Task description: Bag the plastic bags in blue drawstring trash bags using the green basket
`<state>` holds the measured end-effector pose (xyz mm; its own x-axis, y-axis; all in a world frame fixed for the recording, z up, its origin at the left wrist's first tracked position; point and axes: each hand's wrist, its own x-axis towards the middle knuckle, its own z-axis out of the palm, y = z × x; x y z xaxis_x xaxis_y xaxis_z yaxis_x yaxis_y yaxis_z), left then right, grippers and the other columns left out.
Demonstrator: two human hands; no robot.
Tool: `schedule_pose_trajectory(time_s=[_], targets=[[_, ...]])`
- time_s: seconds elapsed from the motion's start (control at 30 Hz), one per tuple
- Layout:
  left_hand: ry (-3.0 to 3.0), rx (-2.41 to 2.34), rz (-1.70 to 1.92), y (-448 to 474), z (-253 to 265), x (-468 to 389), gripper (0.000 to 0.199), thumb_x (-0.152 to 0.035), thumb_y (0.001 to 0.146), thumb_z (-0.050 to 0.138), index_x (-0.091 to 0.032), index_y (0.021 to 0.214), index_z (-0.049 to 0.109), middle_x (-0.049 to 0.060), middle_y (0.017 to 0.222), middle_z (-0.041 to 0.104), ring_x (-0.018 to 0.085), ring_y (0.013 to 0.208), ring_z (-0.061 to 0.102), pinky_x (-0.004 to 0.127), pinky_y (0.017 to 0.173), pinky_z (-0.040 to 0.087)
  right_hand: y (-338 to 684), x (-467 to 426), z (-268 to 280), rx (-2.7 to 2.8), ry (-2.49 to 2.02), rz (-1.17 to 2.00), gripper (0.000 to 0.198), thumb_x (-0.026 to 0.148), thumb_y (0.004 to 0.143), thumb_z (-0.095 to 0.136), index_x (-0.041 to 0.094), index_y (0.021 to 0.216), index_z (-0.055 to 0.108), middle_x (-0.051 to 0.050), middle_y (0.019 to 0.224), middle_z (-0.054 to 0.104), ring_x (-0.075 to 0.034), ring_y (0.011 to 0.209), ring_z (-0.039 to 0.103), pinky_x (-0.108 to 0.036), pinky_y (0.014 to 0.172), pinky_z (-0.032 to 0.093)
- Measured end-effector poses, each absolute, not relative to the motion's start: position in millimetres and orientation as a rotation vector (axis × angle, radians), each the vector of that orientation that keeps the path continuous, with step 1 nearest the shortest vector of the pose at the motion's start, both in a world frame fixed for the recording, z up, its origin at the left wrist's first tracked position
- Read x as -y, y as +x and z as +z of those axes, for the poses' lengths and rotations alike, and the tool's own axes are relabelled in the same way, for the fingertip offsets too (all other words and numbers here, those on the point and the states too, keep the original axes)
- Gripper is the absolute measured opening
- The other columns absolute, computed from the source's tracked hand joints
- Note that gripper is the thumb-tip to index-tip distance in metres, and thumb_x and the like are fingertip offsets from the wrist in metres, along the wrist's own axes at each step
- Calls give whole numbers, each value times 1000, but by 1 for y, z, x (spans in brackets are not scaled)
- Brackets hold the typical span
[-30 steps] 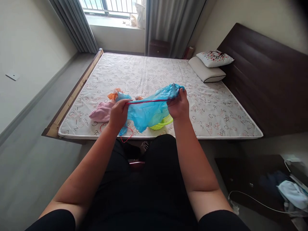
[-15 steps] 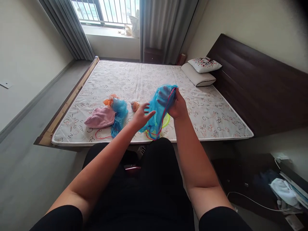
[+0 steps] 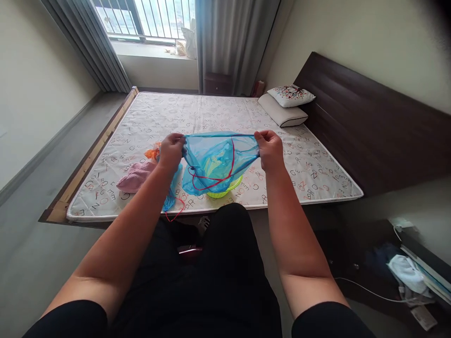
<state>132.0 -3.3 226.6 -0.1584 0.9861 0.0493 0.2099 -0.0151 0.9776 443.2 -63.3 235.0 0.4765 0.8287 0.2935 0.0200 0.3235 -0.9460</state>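
A thin blue plastic bag (image 3: pixel 197 183) with a red drawstring is stretched wide between my two hands. My left hand (image 3: pixel 171 149) grips one side of its rim, and my right hand (image 3: pixel 269 148) grips the other. Through the film and below it shows a yellow-green basket (image 3: pixel 235 184) on the mattress. Left of the bag lies a pink cloth (image 3: pixel 136 177), with a second blue bag (image 3: pixel 170 199) partly behind my left forearm. An orange crumpled thing (image 3: pixel 152 153) pokes out beside my left wrist.
The letter-patterned mattress (image 3: pixel 225 110) fills the bed in front of my knees. Two pillows (image 3: pixel 287 105) are stacked near the dark headboard (image 3: pixel 338 108). At lower right, a dark bedside cabinet (image 3: pixel 338 253) holds a white cloth and a cable.
My left hand, earlier empty with fingers spread, has taken hold of the bag's rim. Both hands have moved apart, and the bag has gone from bunched to stretched wide.
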Motion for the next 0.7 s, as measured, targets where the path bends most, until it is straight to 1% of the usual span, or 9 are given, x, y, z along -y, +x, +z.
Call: schedule_pose_trajectory(time_s=[0.1,0.17,0.23,0.3,0.4,0.47,0.53,0.63,0.7], targets=[[1340,-1569,1273,129,239,4,11,-10,112,52,-15,120,58,-3,93,62,8,68,57,33,78,58,442,67,236,1079,-1180,554,20,34,91,87,22,87,71,6,75,61,-10,67,50,-26,63,41],[1417,-1615,1359,139,245,18,25,-4,105,58,-14,128,57,7,118,69,18,103,69,45,108,57,434,70,239,1126,-1164,523,19,35,92,85,23,88,71,5,77,62,-11,71,52,-26,67,43],[1610,-1589,1472,160,248,40,48,-5,96,71,-18,140,56,14,153,60,28,152,49,50,136,33,421,73,243,1141,-1121,529,17,37,94,82,24,90,71,5,79,61,-11,73,52,-26,69,44],[2013,-1479,1467,186,246,60,69,-17,93,81,-23,155,50,17,173,43,41,170,23,66,139,18,406,77,248,1168,-1076,571,15,37,95,80,25,91,71,5,79,60,-10,72,51,-25,67,42],[2272,-1403,1225,216,236,68,88,-15,88,82,-31,166,44,13,183,28,48,173,7,80,134,9,391,85,259,1257,-1019,663,12,35,95,79,25,91,73,5,79,59,-11,71,49,-26,67,42],[2248,-1468,1097,216,226,54,88,-6,87,74,-32,167,46,15,181,34,48,171,16,82,132,8,389,91,266,1318,-1022,703,10,32,93,80,25,89,74,5,78,60,-11,71,48,-26,68,43],[2134,-1568,1046,198,217,29,82,1,85,66,-27,161,55,19,170,50,46,163,38,82,132,14,398,97,272,1366,-1095,672,9,30,91,82,24,87,76,4,78,61,-12,71,49,-28,70,44],[1921,-1663,990,153,208,-11,53,1,79,62,-20,125,75,21,139,73,42,141,63,70,126,40,424,101,274,1500,-1300,480,14,32,85,90,25,87,78,2,80,64,-14,74,52,-33,77,47],[1691,-1654,960,127,205,-30,21,-6,74,71,-21,89,72,19,107,79,44,127,71,68,122,44,446,99,267,1625,-1474,328,28,34,75,98,26,94,79,2,81,65,-16,74,52,-35,80,48]])
